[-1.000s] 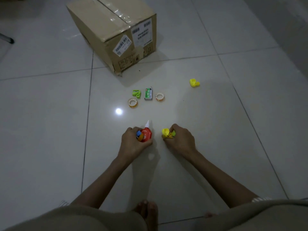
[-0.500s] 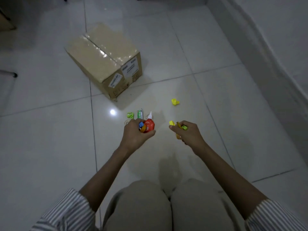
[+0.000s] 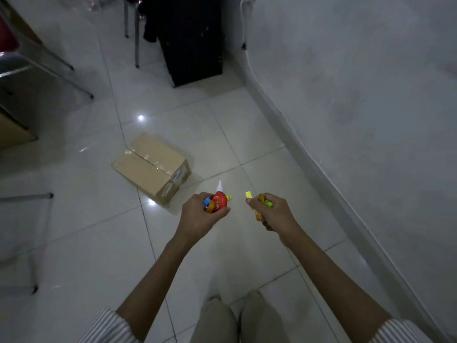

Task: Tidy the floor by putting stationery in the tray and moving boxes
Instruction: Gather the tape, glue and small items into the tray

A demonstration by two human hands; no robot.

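Note:
My left hand is closed around a red glue bottle with a white pointed tip, plus a small blue piece and an orange tape ring. My right hand grips several small yellow, green and orange stationery pieces, one yellow end sticking out. Both hands are held up above the white tiled floor. A taped cardboard box with white labels lies on the floor just beyond my left hand. A bit of yellow shows behind the bottle. No tray is in view.
A grey wall with a skirting runs along the right. A black cabinet stands at the back against it. Metal chair legs and furniture sit at the left. My knees are at the bottom.
I have risen from the floor, so the view pulled back and up; the box looks smaller and the room's back came into sight. Both hands lifted, still holding their items.

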